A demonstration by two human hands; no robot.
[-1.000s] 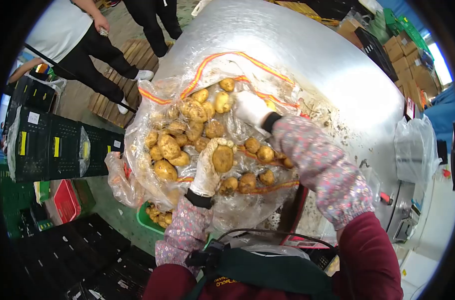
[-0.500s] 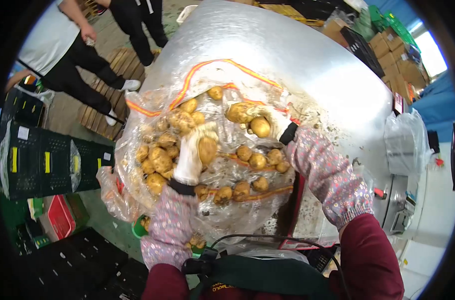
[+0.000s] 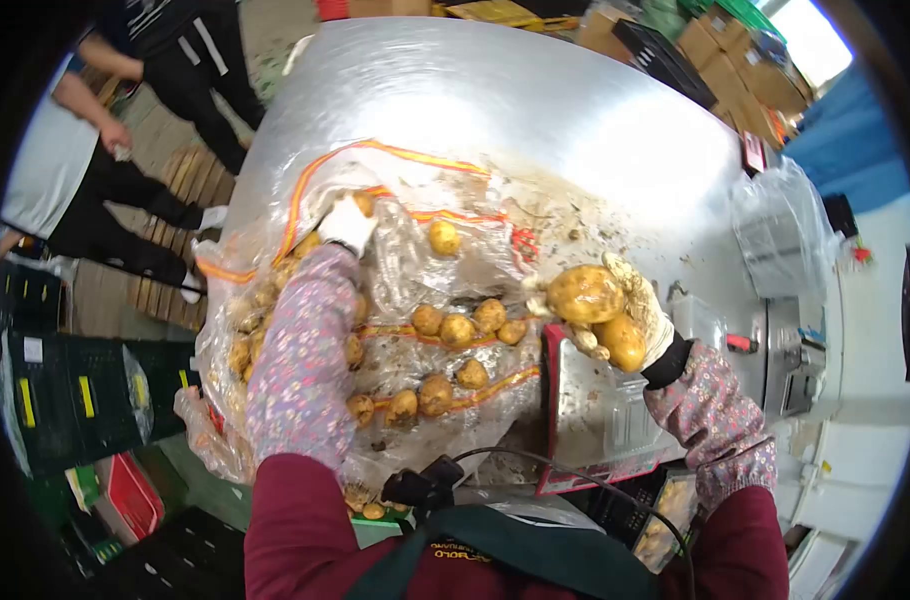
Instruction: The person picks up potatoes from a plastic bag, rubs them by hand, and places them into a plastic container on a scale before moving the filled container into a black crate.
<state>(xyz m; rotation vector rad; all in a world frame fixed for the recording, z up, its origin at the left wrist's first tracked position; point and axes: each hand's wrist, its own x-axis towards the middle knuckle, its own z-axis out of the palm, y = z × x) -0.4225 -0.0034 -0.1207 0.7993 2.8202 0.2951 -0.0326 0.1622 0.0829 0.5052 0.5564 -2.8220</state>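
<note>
My left hand (image 3: 349,222), in a white glove, reaches to the top of the potato pile and its fingers are round a potato (image 3: 364,204). In my gloved right hand (image 3: 630,310) are a large potato (image 3: 586,293) and a smaller one (image 3: 620,342), held above the scale-like tray. Clear plastic bags with orange-striped edges (image 3: 415,155) lie under the potatoes. One potato (image 3: 443,237) rests alone on the plastic between my hands. Several more, such as this one (image 3: 457,330), lie in two rows nearer to me. My left sleeve hides part of the pile.
The metal table (image 3: 425,80) carries scattered dirt. A red-edged tray (image 3: 600,420) is at its near right. Black crates (image 3: 85,395) stand at the left. Two people stand beyond the far left edge. Cardboard boxes (image 3: 735,70) are at the back right. A black cable crosses near my body.
My right hand has moved right and nearer with its potatoes, over to the tray. My left hand has moved up the pile; the large potato it had is gone from it. The view has shifted.
</note>
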